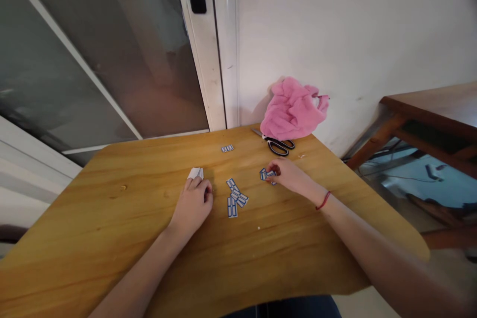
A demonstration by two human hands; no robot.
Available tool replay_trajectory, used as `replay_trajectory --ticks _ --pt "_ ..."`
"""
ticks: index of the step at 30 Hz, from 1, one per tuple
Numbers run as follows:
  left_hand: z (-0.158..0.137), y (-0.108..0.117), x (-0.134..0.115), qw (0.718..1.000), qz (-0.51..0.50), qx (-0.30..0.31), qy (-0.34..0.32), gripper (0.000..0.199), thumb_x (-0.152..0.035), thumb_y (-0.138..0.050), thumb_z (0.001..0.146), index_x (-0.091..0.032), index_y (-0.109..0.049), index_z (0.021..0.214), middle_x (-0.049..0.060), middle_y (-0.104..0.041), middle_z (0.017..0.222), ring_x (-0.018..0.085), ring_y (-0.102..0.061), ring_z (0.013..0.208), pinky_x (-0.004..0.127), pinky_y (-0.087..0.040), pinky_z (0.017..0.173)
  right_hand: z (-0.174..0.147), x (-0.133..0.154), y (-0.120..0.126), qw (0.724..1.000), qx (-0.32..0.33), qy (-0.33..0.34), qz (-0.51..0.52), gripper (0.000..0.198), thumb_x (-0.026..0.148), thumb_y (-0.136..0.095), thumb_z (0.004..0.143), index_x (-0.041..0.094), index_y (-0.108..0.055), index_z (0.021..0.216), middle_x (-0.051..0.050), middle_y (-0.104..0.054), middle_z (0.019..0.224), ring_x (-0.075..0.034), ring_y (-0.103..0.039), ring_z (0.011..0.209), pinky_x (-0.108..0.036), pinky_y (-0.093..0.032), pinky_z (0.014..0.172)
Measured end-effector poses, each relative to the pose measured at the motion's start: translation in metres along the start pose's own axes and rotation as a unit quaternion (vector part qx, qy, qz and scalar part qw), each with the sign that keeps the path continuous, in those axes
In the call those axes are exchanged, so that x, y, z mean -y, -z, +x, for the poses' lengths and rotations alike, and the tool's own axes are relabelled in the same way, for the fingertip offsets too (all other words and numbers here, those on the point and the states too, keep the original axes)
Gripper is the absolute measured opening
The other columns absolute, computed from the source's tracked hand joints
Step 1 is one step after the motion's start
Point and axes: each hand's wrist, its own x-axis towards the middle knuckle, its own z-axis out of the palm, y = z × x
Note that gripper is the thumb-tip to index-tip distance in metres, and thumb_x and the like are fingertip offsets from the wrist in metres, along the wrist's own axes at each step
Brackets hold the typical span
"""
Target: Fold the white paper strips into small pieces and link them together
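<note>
My left hand (192, 203) rests on the table with its fingers curled. They press on a small piece of white paper (196, 173), which sticks out beyond the knuckles. My right hand (285, 174) pinches a blue-bordered white label (271, 173) between thumb and fingers, low over the tabletop. Beside it lies another such label (263, 174), partly overlapped. Between my two hands is a loose heap of several blue-bordered label strips (234, 198), some crossing each other. Farther back, a small label strip (227, 148) lies on its own.
Black-handled scissors (278, 145) lie at the back of the wooden table (130, 233), partly beside a crumpled pink cloth (294, 109) against the wall. Small scraps dot the surface. A sliding glass door (112, 49) stands behind, and another wooden table (439, 104) at the right.
</note>
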Motion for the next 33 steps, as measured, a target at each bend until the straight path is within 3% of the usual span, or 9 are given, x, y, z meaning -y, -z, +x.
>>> replay_trajectory --ticks 5,14,21,26,29,33 --pt "-0.002 0.0 -0.001 1.0 0.022 -0.014 0.0 0.017 -0.009 -0.04 0.074 -0.019 -0.054 0.073 0.007 -0.051 0.084 0.023 -0.045 0.088 0.04 -0.041 0.081 -0.002 0.006 0.003 0.999 -0.011 0.025 -0.017 0.013 0.017 -0.067 0.065 0.015 -0.061 0.076 -0.004 -0.061 0.078 -0.014 -0.052 0.069 -0.024 -0.037 0.063" --pt "-0.006 -0.001 -0.004 0.993 0.027 -0.114 -0.007 0.023 -0.005 -0.045 0.07 -0.017 -0.057 0.086 0.009 -0.037 0.097 0.024 -0.042 0.09 0.042 -0.041 0.086 -0.003 0.009 0.002 1.0 0.006 0.012 0.003 0.01 0.015 -0.064 0.067 0.016 -0.055 0.072 -0.003 -0.061 0.074 -0.015 -0.052 0.07 -0.025 -0.036 0.062" --pt "-0.008 -0.002 -0.01 0.994 -0.016 -0.106 -0.029 0.026 -0.003 -0.043 0.071 -0.018 -0.056 0.087 0.008 -0.037 0.098 0.023 -0.042 0.091 0.041 -0.041 0.086 -0.002 0.002 -0.004 0.996 0.015 0.039 0.076 0.015 0.012 -0.06 0.069 0.017 -0.051 0.081 -0.001 -0.06 0.077 -0.012 -0.054 0.067 -0.023 -0.039 0.061" --pt "-0.009 -0.001 -0.013 0.992 -0.055 -0.104 -0.044 0.026 -0.003 -0.043 0.071 -0.019 -0.055 0.086 0.007 -0.04 0.095 0.022 -0.044 0.091 0.04 -0.042 0.085 0.005 -0.001 0.001 0.989 -0.059 0.068 0.117 0.027 0.011 -0.062 0.067 0.018 -0.051 0.091 -0.001 -0.059 0.082 -0.012 -0.054 0.075 -0.024 -0.042 0.068" --pt "-0.01 -0.002 -0.015 0.992 -0.072 -0.091 -0.05 0.027 -0.002 -0.042 0.071 -0.02 -0.054 0.086 0.006 -0.041 0.093 0.021 -0.044 0.091 0.04 -0.042 0.085 0.006 0.002 0.003 0.983 -0.1 0.084 0.129 0.022 0.012 -0.06 0.071 0.018 -0.054 0.091 -0.001 -0.06 0.08 -0.012 -0.055 0.074 -0.025 -0.044 0.068" --pt "-0.01 -0.004 -0.016 0.993 -0.08 -0.068 -0.053 0.027 -0.002 -0.041 0.072 -0.02 -0.054 0.087 0.005 -0.043 0.09 0.021 -0.044 0.089 0.039 -0.043 0.083 0.003 0.006 -0.002 0.988 -0.051 0.107 0.099 0.018 0.013 -0.06 0.073 0.017 -0.058 0.091 -0.002 -0.062 0.08 -0.013 -0.056 0.073 -0.025 -0.044 0.067"
